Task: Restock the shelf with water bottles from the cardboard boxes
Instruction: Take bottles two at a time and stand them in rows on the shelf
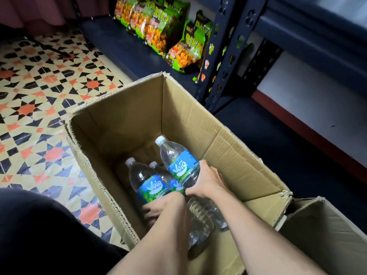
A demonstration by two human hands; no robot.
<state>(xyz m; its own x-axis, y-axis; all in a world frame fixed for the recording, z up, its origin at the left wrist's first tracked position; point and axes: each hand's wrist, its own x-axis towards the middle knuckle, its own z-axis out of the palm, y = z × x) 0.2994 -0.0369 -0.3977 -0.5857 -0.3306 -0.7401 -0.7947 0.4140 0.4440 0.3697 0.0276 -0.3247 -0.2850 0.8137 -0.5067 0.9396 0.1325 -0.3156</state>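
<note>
An open cardboard box (208, 124) stands on the floor in front of me with clear water bottles inside, each with a white cap and a blue and green label. My right hand (206, 180) grips one bottle (176, 157) around its label and holds it tilted, higher than the others. My left hand (164, 205) reaches deep into the box and grips the lower body of a second bottle (142, 178). A third bottle (156, 169) stands between them, mostly hidden. The dark shelf board (278, 147) lies to the right of the box.
Green snack bags (158, 26) line the low shelf board at the back. Dark perforated shelf posts (224, 56) rise behind the box. A second cardboard box (327, 235) sits at the lower right. Patterned tiles (39, 96) cover the floor on the left. My dark-clothed knee (39, 235) is at the lower left.
</note>
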